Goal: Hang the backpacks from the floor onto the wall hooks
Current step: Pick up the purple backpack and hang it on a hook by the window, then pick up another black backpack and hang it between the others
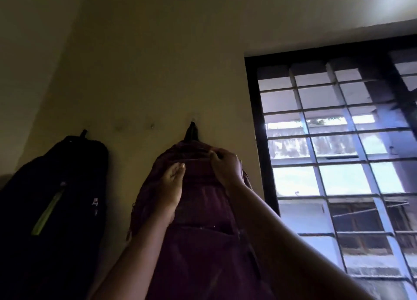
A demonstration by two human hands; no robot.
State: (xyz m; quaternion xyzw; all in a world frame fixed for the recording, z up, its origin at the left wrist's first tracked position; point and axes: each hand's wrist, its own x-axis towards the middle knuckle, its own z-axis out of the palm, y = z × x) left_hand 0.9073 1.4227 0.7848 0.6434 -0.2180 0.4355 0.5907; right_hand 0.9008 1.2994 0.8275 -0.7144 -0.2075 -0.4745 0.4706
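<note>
Dim yellowish wall beside a barred window carries two bags: a black backpack hangs at left, and a maroon backpack hangs long axis vertical, its top loop over a hook directly above both hands. Right hand, nearer the loop, pinches the bag's top fabric; left hand lies open, flat against its front.

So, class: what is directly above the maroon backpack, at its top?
The maroon backpack has its dark carry loop rising taut to a small point on the wall. The hook itself is too small and dim to make out.
</note>
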